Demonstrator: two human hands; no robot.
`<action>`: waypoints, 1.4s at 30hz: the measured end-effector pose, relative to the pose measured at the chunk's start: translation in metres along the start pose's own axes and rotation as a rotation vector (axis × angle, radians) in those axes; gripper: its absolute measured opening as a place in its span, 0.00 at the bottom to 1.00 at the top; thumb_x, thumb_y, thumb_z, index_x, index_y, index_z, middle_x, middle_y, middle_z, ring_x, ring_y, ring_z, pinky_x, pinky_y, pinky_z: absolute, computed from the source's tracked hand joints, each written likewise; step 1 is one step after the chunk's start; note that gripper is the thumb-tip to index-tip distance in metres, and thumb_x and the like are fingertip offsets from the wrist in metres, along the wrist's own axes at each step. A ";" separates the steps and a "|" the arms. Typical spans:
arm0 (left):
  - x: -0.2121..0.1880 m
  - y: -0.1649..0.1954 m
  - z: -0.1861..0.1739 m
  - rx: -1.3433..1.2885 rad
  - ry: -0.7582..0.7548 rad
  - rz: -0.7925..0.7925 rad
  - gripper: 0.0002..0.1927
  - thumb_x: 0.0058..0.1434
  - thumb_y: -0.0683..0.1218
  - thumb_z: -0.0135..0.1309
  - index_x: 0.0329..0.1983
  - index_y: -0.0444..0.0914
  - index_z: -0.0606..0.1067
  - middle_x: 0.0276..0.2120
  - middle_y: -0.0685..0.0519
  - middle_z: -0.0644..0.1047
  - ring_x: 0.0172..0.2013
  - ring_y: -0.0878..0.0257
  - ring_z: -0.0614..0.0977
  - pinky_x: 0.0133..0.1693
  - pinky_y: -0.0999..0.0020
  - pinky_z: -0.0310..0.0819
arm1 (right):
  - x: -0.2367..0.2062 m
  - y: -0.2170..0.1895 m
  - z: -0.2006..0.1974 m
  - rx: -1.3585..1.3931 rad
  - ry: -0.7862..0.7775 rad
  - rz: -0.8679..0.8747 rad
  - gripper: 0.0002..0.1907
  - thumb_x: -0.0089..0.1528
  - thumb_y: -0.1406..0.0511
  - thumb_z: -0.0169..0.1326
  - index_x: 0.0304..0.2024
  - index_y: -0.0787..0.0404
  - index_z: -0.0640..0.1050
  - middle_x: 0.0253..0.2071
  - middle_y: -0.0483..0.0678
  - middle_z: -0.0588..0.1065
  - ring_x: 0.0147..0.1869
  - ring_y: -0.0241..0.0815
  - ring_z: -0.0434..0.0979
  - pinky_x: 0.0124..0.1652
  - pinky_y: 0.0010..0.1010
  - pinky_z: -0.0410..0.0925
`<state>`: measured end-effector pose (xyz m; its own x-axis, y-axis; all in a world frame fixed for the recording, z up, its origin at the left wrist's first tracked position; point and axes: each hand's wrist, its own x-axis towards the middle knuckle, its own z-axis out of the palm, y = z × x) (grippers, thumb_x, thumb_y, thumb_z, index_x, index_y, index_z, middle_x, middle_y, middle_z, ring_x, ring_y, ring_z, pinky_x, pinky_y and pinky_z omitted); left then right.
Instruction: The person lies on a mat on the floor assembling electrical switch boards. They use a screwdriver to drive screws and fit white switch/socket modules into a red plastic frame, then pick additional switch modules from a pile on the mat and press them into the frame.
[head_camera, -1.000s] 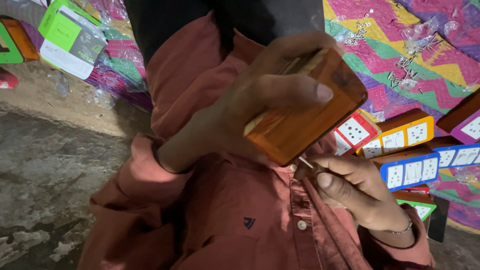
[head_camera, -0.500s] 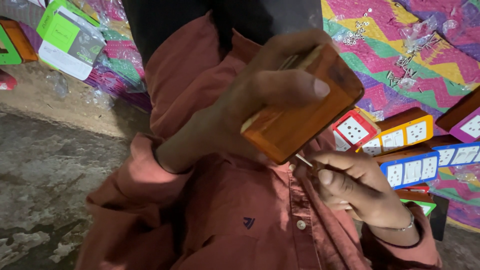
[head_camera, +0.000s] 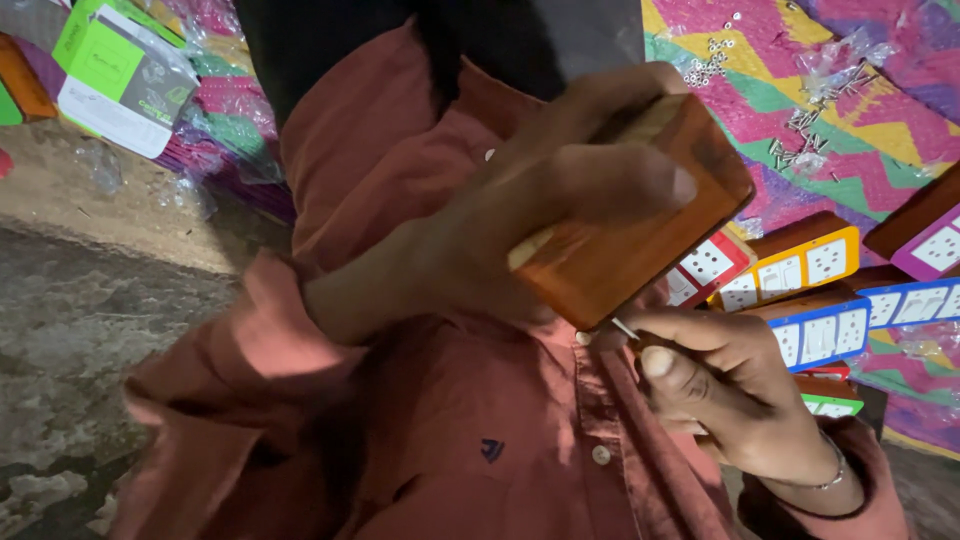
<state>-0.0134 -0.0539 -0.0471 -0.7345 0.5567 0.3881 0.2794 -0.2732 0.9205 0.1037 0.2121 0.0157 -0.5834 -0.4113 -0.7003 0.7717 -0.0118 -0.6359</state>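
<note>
Gripping the wooden box (head_camera: 640, 225) in your left hand (head_camera: 540, 210), you are holding it up against your chest, fingers wrapped fully round it, thumb lying across its face; its long axis is tilting down toward your right; your right hand (head_camera: 730, 395) is sitting just below that lower corner, fingers pinched shut on a thin metal pin (head_camera: 625, 328), its tip touching the box's bottom edge.

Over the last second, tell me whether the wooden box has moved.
Barely, if at all. The wooden box, gripped in the left hand, sits at much the same spot above the switch boards on the mat.
</note>
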 end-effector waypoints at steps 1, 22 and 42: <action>0.000 0.000 0.000 0.003 -0.003 -0.010 0.37 0.71 0.43 0.68 0.72 0.50 0.57 0.72 0.47 0.55 0.69 0.53 0.66 0.68 0.66 0.62 | 0.000 -0.001 0.000 -0.017 0.006 -0.017 0.21 0.69 0.64 0.50 0.58 0.73 0.77 0.19 0.38 0.64 0.20 0.26 0.55 0.20 0.24 0.51; -0.001 -0.003 0.005 0.016 0.032 -0.026 0.36 0.70 0.42 0.66 0.72 0.51 0.58 0.71 0.48 0.57 0.67 0.56 0.68 0.67 0.68 0.64 | 0.004 -0.021 0.004 -0.590 0.109 -0.318 0.19 0.65 0.67 0.56 0.58 0.67 0.78 0.27 0.43 0.81 0.22 0.26 0.67 0.23 0.20 0.60; 0.006 -0.012 -0.017 -0.173 0.209 -0.088 0.40 0.68 0.53 0.69 0.74 0.46 0.57 0.65 0.52 0.58 0.62 0.60 0.64 0.62 0.68 0.62 | 0.024 -0.034 0.022 -1.052 0.177 -0.866 0.15 0.54 0.70 0.64 0.44 0.68 0.81 0.20 0.43 0.68 0.21 0.38 0.66 0.25 0.32 0.58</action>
<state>-0.0314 -0.0606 -0.0570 -0.8680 0.4150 0.2725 0.1122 -0.3707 0.9220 0.0695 0.1826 0.0277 -0.8609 -0.5050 0.0613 -0.3599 0.5195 -0.7749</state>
